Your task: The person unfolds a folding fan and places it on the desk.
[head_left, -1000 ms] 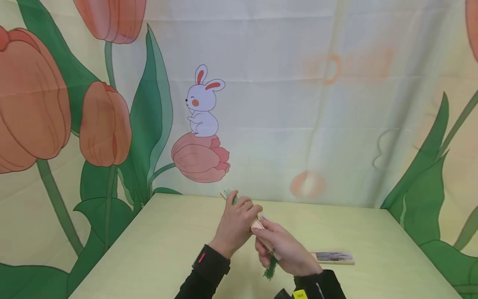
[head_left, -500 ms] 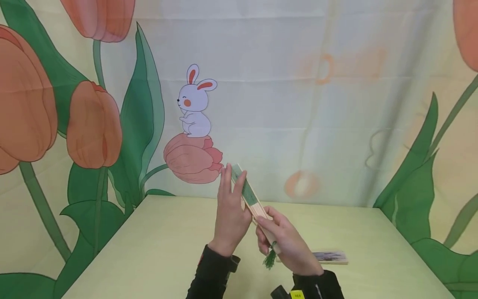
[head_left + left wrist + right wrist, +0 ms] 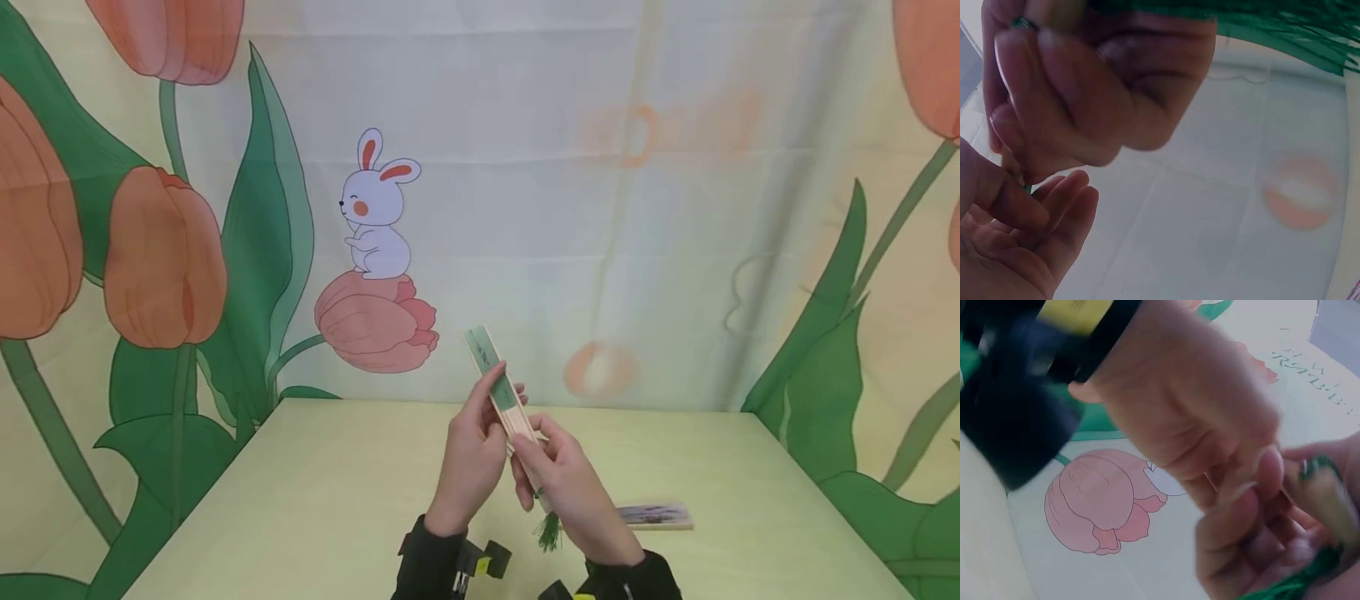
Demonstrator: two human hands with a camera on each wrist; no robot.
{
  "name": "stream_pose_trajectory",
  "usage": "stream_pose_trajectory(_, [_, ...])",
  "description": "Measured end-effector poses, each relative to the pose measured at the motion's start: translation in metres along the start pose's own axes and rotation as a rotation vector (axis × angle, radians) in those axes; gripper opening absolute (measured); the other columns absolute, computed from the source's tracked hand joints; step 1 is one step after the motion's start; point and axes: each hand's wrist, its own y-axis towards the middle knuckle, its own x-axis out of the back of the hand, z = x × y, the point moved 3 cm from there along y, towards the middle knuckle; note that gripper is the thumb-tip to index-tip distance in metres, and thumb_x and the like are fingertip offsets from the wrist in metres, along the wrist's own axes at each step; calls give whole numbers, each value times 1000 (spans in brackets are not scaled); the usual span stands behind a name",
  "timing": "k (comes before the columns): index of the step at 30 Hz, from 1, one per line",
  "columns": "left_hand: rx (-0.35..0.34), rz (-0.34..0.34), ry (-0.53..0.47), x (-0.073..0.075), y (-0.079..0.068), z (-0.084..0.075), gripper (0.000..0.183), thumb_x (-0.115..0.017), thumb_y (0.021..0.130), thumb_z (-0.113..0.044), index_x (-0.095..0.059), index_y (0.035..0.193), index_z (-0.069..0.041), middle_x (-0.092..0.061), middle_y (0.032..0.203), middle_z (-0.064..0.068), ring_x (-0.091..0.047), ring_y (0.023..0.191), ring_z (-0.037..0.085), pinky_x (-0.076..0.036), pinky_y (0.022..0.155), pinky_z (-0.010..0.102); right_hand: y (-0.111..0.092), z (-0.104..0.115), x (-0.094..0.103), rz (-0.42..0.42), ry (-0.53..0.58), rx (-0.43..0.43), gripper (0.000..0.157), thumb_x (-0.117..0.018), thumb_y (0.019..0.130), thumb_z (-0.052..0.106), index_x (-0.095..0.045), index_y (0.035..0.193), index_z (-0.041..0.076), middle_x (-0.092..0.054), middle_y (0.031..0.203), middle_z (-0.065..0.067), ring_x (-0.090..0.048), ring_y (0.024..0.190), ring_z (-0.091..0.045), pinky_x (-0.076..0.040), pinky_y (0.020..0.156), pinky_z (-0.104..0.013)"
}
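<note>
A closed folding fan [image 3: 484, 350] with a green printed upper part and bare wooden ribs slants up and to the left above the table in the head view. My left hand [image 3: 472, 467] holds the fan's middle, the index finger along its edge and other fingertips showing behind. Lower down, my right hand [image 3: 573, 492] grips the ribs near the pivot end. A green tassel [image 3: 550, 532] dangles from that end. The right wrist view shows both hands close together around the fan's end, with the left hand [image 3: 1185, 406] blurred; the left wrist view mostly shows the right hand [image 3: 1085, 94].
A second closed fan [image 3: 656, 515] with a purplish picture lies on the pale yellow table [image 3: 337, 500], partly behind my right wrist. A printed cloth [image 3: 525, 208] with tulips and a rabbit hangs behind the table. Black wrist devices [image 3: 491, 558] sit near both wrists.
The left hand first covered the fan's upper part, then its fingers straightened, and now they hold lower at its middle. The fan has risen slightly; its green part now shows. The view has shifted right.
</note>
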Motion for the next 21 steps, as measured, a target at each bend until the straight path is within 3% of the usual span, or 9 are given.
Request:
stream_pose_trajectory(3, [64, 60, -126, -3, -5, -2, 75, -42, 94, 10, -22, 155, -30, -60, 132, 4, -66, 92, 15, -52, 74, 24, 1, -1, -1, -93, -15, 22, 36, -56, 101, 29, -45, 122, 2, -51, 73, -9, -49, 50, -16, -44, 52, -24])
stream_pose_trajectory(5, [91, 70, -178, -5, -6, -4, 75, -41, 97, 4, -14, 156, -33, -64, 124, 3, -61, 75, 16, -46, 61, 24, 1, 0, -1, -147, -17, 39, 32, -57, 101, 27, -47, 119, 2, -51, 75, -12, -51, 50, -18, -45, 51, -24])
stream_pose_trajectory(8, [124, 70, -185, -6, -8, -3, 58, -44, 104, -12, -20, 155, -26, -69, 106, 1, -52, 65, 16, -43, 59, 25, 0, 0, -1, -193, -44, 36, 28, -57, 101, 25, -50, 117, 3, -54, 79, -14, -53, 50, -19, -48, 51, -26])
stream_pose_trajectory(11, [159, 90, -151, -6, -8, 2, 40, -50, 104, -25, -46, 143, -14, -62, 83, 3, -51, 66, 14, -43, 61, 24, -1, 0, -1, -210, -109, 19, 28, -57, 101, 25, -53, 120, 5, -58, 82, -16, -57, 54, -23, -52, 55, -32])
stream_pose_trajectory(13, [183, 113, -129, -5, -9, 6, 31, -53, 103, -28, -59, 127, -10, -58, 79, 3, -50, 64, 14, -44, 58, 23, -2, 0, -1, -207, -155, 1, 30, -56, 101, 26, -54, 123, 5, -60, 84, -16, -60, 58, -26, -55, 58, -36])
stream_pose_trajectory(16, [211, 132, -107, -1, -9, 10, 24, -55, 102, -26, -65, 113, -8, -56, 77, 4, -52, 64, 15, -46, 56, 23, -3, 0, -2, -184, -213, 1, 33, -55, 102, 29, -56, 122, 2, -63, 87, -17, -63, 63, -30, -56, 62, -39])
stream_pose_trajectory(21, [224, 167, -90, 12, -6, 13, 23, -55, 102, -26, -66, 111, -8, -64, 88, 3, -60, 77, 17, -51, 64, 27, 0, 1, -4, -159, -300, 38, 39, -50, 102, 37, -62, 114, 2, -66, 90, -16, -65, 68, -27, -56, 60, -35])
